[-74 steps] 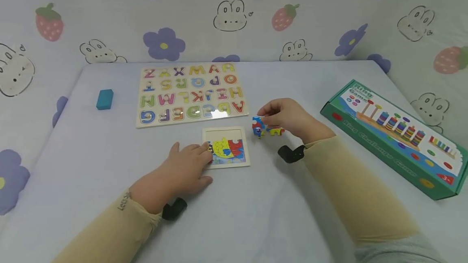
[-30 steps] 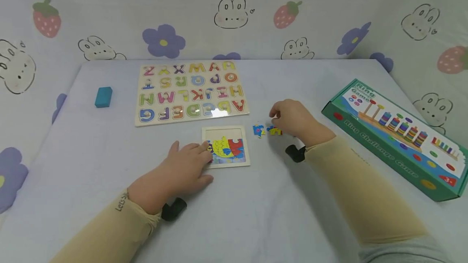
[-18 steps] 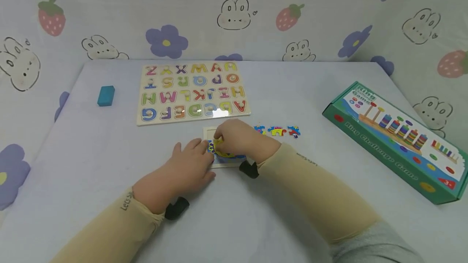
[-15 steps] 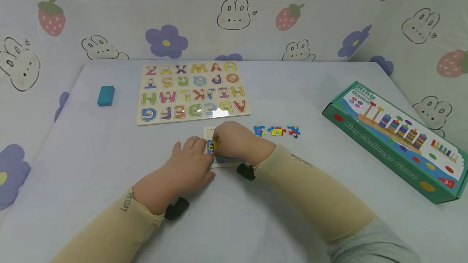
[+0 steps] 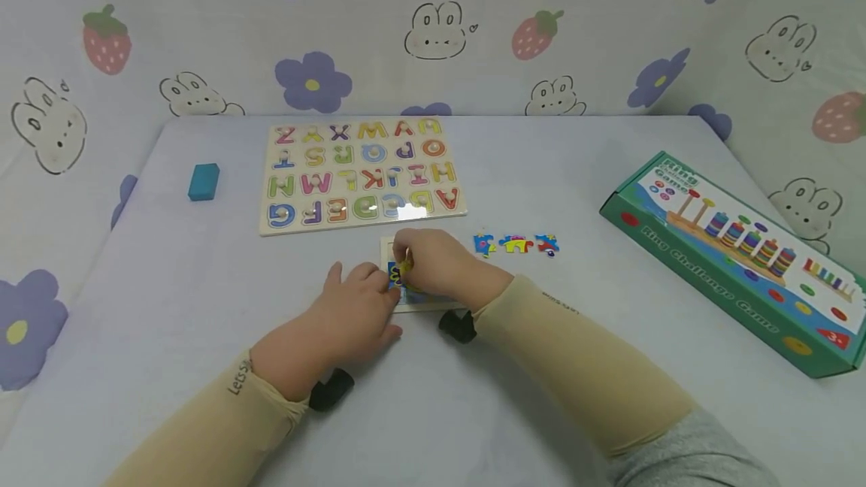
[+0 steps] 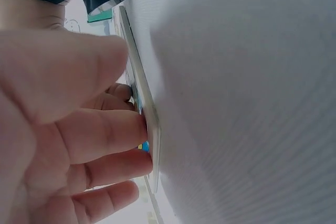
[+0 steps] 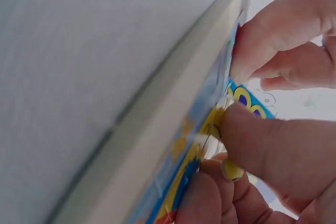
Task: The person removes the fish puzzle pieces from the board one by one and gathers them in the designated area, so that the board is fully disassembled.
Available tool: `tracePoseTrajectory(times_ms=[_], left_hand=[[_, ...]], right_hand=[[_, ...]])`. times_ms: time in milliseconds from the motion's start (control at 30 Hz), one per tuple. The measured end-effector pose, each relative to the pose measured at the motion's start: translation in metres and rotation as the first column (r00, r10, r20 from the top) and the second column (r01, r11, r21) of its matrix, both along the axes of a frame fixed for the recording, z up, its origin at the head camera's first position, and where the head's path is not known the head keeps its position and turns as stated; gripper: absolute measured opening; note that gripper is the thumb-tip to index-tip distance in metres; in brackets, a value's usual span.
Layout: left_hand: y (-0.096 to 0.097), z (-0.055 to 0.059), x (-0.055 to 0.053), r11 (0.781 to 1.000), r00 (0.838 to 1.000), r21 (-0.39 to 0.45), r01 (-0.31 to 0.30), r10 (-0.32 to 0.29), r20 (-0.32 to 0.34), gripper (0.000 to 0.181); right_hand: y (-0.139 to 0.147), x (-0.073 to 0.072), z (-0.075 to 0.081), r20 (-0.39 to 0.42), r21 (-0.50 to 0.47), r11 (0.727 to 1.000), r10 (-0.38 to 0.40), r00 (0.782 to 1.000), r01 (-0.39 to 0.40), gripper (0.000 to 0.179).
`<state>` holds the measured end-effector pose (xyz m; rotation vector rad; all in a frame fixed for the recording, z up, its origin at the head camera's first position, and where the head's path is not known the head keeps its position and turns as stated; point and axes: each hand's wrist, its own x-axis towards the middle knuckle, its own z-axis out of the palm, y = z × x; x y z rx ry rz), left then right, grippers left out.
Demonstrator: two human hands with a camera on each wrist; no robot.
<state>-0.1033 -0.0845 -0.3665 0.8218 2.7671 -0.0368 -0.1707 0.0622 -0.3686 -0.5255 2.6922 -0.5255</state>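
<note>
A small wooden-framed jigsaw puzzle lies on the table, mostly covered by the right hand in the head view. My right hand is over it, thumb and fingers pinching a yellow puzzle piece. Close up in the right wrist view, yellow shows at the thumb tip, and a blue piece with a yellow outline stands tilted beyond it. My left hand lies at the puzzle's left side, fingers extended, fingertips on its edge. Loose puzzle pieces, blue-yellow, yellow-red and red-blue, lie in a row to the right.
Behind the puzzle lies an alphabet peg board. A teal block stands at the far left. On the right side sits a green ring game box. A printed curtain hangs behind the table.
My right hand set down a puzzle piece at the right of the table, then moved left onto the framed puzzle, where it now pinches a yellow piece. The left hand stays at the frame.
</note>
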Motion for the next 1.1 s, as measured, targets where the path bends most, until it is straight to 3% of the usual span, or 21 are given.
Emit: tracePoseTrajectory(times_ms=[200,333,600,933,1100], left_hand=[[0.000,0.000,0.000,1.000,1.000,-0.005,-0.002,0.002,0.014,0.057],[0.002,0.000,0.000,1.000,0.999,-0.007,-0.004,0.005,0.032,0.059],[0.001,0.003,0.002,1.000,0.998,0.000,-0.029,0.029,0.058,0.061],[0.001,0.000,0.003,0.999,0.998,0.005,-0.040,0.039,0.051,0.062],[0.001,-0.001,0.002,1.000,0.999,0.006,-0.029,0.029,0.045,0.063]], right_hand=[[0.007,-0.003,-0.003,0.044,-0.079,0.996,-0.045,0.998,0.049,0.010],[0.023,-0.007,0.004,0.097,-0.143,0.983,-0.102,0.990,0.115,0.011],[0.081,-0.012,0.015,0.252,-0.223,0.913,-0.286,0.925,0.343,0.018],[0.113,-0.001,0.004,0.318,-0.208,0.884,-0.343,0.884,0.418,0.022],[0.118,0.002,-0.001,0.297,-0.177,0.891,-0.357,0.886,0.419,0.022]])
